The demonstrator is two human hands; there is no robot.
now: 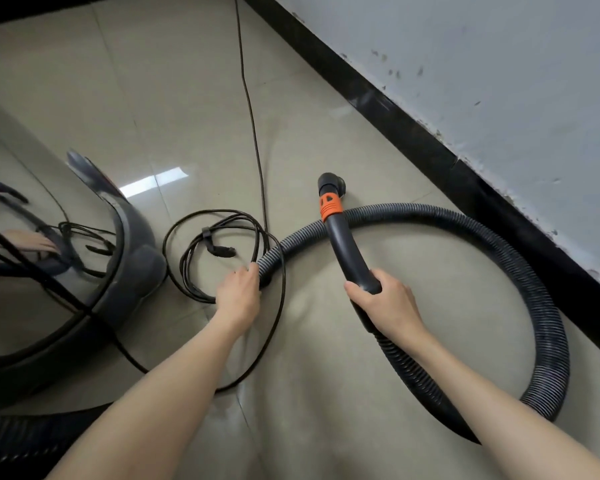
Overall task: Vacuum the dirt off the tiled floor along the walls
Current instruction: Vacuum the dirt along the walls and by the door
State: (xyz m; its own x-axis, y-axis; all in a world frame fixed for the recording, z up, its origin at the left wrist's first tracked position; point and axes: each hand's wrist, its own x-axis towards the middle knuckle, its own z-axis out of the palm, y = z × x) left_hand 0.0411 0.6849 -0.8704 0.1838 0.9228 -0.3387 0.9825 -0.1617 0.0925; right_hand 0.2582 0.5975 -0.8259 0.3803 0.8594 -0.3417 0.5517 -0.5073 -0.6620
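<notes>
Head view looks down on a beige tiled floor (326, 341) beside a white wall (499, 81) with a black skirting (413, 133). Right hand (383, 299) grips the curved black handle tube (343, 251), whose orange collar (330, 204) and nozzle end (329, 183) point toward the skirting. Left hand (238, 294) grasps the ribbed hose (548, 323) near a coiled power cord (222, 251). Vacuum canister (129, 244) sits at left.
</notes>
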